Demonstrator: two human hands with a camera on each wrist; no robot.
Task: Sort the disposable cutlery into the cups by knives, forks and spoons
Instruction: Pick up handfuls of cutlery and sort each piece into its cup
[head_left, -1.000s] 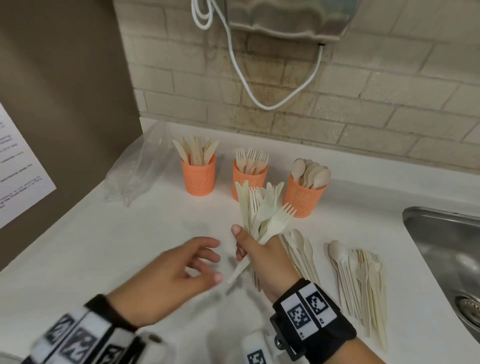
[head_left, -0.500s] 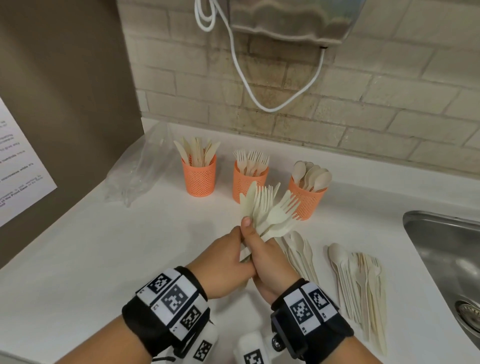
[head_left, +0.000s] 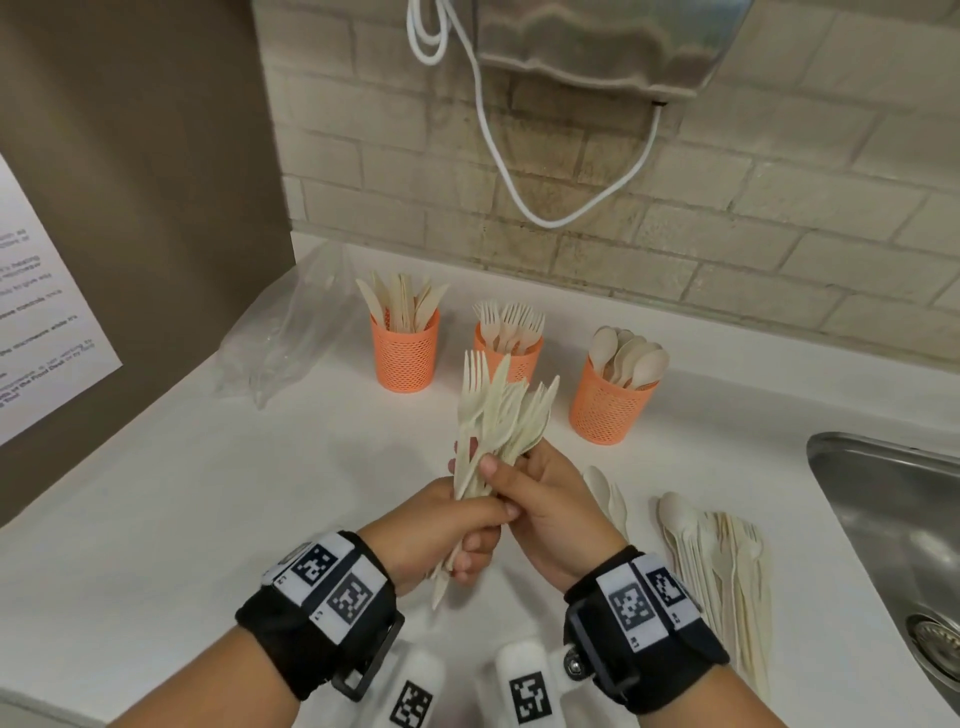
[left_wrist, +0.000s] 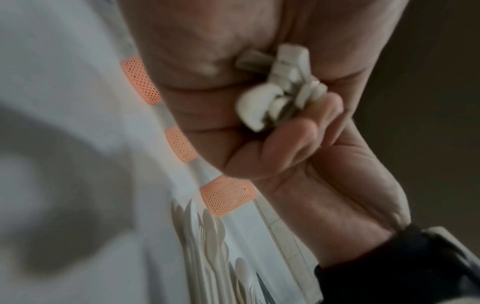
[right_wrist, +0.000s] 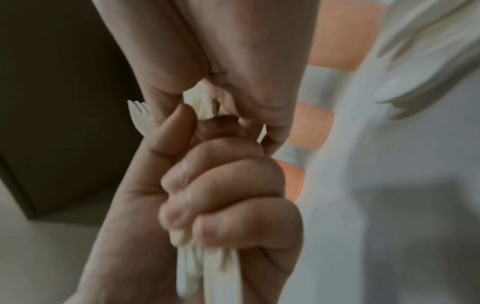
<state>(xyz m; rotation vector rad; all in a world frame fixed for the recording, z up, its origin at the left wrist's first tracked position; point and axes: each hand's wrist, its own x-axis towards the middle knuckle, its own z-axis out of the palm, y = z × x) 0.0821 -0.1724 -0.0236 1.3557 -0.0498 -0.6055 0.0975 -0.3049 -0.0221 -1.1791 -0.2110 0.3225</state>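
1. Bundle of forks (head_left: 496, 415) held upright above the counter (head_left: 156, 519), just at 6 o'clock of the fork cup (head_left: 511, 353); tines fanned unevenly, handle ends poking out below.
2. Left hand (head_left: 441, 535) wrapped around the handles low down; right hand (head_left: 550, 509) curled around the same bundle higher up. Both grips closed on the forks, confirmed in the wrist views.
3. Risk, as a judgement: loose fan slipping during regrip, single forks dropping onto the counter.
4. Risk: a knife or spoon possibly hidden in the fan, ending in the wrong cup; cannot tell from here.
5. Risk: fork cup already full, new tines snagging on standing ones, light mesh cup tipping.
6. Knife cup (head_left: 405, 353) at 9 o'clock of it, spoon cup (head_left: 610, 400) at 3 o'clock: close enough for knocking.
7. Unsorted pile (head_left: 727, 571) at 4 o'clock of the hands, beside the sink (head_left: 893, 519): dropped pieces liable to mix back in.
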